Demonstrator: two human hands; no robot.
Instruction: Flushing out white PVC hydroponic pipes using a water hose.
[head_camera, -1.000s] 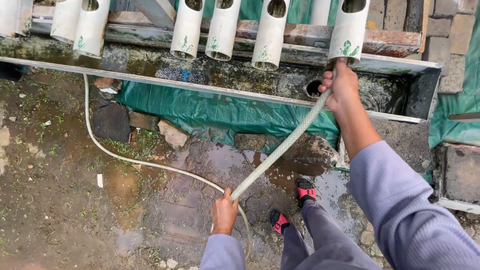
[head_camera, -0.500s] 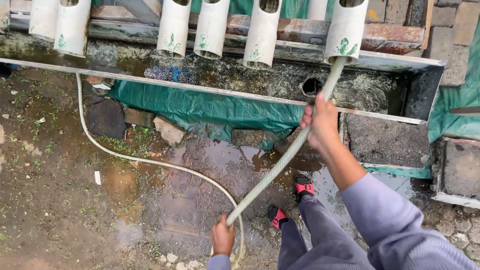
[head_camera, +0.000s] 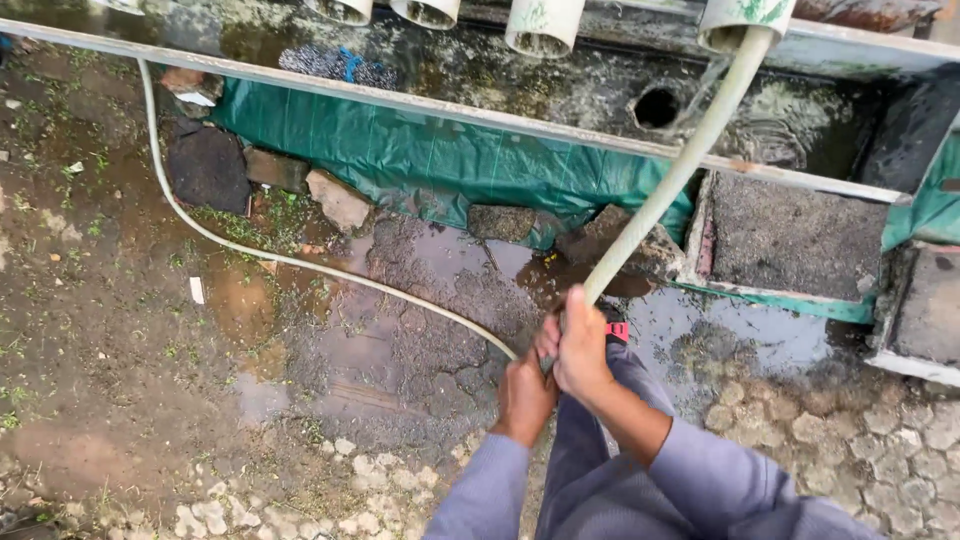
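Slack run of the pale hose (head_camera: 300, 262) snakes across the wet muddy ground (head_camera: 120, 330), from the trough's metal rail (head_camera: 420, 100) at left down to the hands. Looks soft and limp there: follows the ground in loose curves, likely light when not full.

Left hand (head_camera: 525, 392): fingers wrapped shut around the hose, low, just below the right hand. Right hand (head_camera: 583, 345): fingers closed round the same hose, touching the left.

From the grip it runs up right, straight, into the mouth of a white pipe (head_camera: 745, 20) over the water trough (head_camera: 800, 130). Green tarp (head_camera: 430, 160) lines the trough's front.

Judgement: wet surface, probably slick; a two-handed stacked grip near the taut section suits it. Hold too far back and it would likely buckle rather than push.
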